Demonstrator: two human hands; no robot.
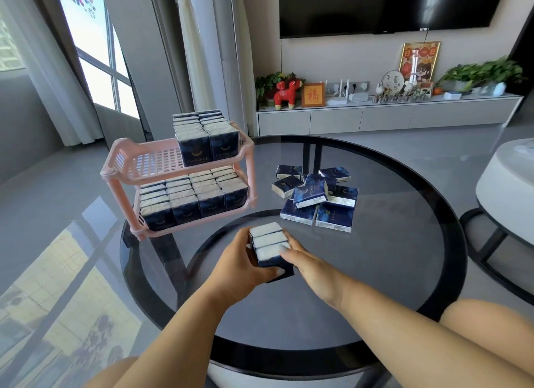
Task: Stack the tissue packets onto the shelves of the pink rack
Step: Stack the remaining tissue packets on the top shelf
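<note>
A pink two-shelf rack [124, 156] stands at the table's left. Its lower shelf is packed with upright dark blue tissue packets [190, 196]. The top shelf carries two rows of packets [206, 134] at its right side, and its left part is bare. A loose heap of blue packets [316, 196] lies at the table's middle. Between the heap and me, three packets [270, 246] stand upright side by side. My left hand [239, 264] grips them from the left, thumb across the front. My right hand [303, 260] presses them from the right.
The round dark glass table [390, 272] has a black rim. A white round side table [505, 185] stands at the right. A TV cabinet with plants and ornaments [375, 115] runs along the far wall. My knees show below the table edge.
</note>
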